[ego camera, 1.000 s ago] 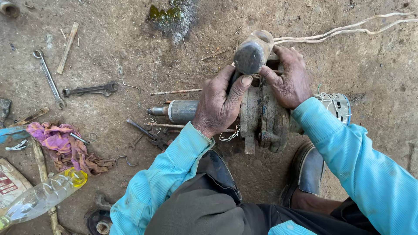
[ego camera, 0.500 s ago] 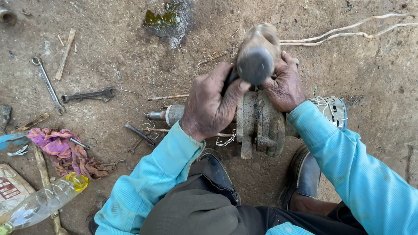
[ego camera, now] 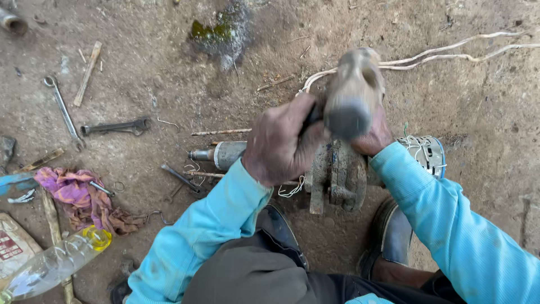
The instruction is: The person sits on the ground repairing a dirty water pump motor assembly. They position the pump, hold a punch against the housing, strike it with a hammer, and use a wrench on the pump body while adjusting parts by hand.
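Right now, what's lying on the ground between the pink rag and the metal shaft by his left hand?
In the head view, a small dark hand tool lies on the dirt between the pink rag and the shaft.

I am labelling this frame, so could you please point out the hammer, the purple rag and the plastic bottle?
hammer (ego camera: 351, 95): head view, on its blurred metal head.
purple rag (ego camera: 76, 194): head view, on its crumpled middle.
plastic bottle (ego camera: 53, 264): head view, on its clear body.
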The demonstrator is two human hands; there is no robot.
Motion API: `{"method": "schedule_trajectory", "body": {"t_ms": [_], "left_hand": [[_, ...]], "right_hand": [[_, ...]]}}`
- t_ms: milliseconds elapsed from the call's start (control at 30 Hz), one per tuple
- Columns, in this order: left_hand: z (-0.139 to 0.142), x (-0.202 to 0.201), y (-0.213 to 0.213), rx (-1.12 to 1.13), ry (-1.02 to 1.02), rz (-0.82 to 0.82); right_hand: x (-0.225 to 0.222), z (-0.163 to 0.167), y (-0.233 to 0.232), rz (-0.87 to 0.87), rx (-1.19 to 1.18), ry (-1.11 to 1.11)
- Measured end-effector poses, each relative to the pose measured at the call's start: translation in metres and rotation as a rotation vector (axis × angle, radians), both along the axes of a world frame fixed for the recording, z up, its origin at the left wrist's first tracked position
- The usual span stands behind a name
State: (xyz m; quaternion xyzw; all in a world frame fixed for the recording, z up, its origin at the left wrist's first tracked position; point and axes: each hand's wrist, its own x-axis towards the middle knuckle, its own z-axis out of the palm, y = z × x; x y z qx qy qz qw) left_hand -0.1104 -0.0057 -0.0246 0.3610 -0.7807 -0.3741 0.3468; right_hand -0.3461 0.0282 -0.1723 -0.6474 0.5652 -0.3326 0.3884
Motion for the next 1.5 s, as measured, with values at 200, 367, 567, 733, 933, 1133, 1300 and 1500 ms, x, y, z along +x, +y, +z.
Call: {"method": "schedule_trajectory", "body": {"t_ms": [200, 367, 567, 733, 933, 1133, 1300, 1500], "left_hand": [[0.001, -0.009, -0.018, 0.167, -0.236, 0.020], [-0.002, -0.007, -0.009, 0.100, 0.027, -0.007], [-0.025, -0.006, -0.024, 0.308, -0.292, -0.003], [-0.051, -0.004, -0.028, 0.127, -0.222, 0.095], [-0.064, 0.024, -0.027, 0.403, -0.286, 0.172], [-0.080, 0.067, -0.047, 0.493, -0.485, 0.311], [-0.091, 0.138, -0.043, 0.447, -0.942, 0.526], [-0.122, 0.231, -0.027, 0.494, -1.035, 0.720]], "right_hand": [[-0.004, -0.002, -0.011, -0.028, 0.166, -0.259], [0.003, 0.002, -0.008, 0.005, -0.133, 0.052], [0.013, 0.019, -0.015, -0.185, 0.019, -0.238], [0.006, 0.033, -0.015, -0.144, 0.046, 0.237], [0.009, 0.028, -0.014, -0.143, 0.089, 0.282], [0.010, 0.034, -0.013, -0.178, 0.108, 0.251], [0.013, 0.043, -0.015, -0.151, 0.059, 0.320], [0.013, 0.046, -0.013, -0.098, 0.021, 0.289]]}}
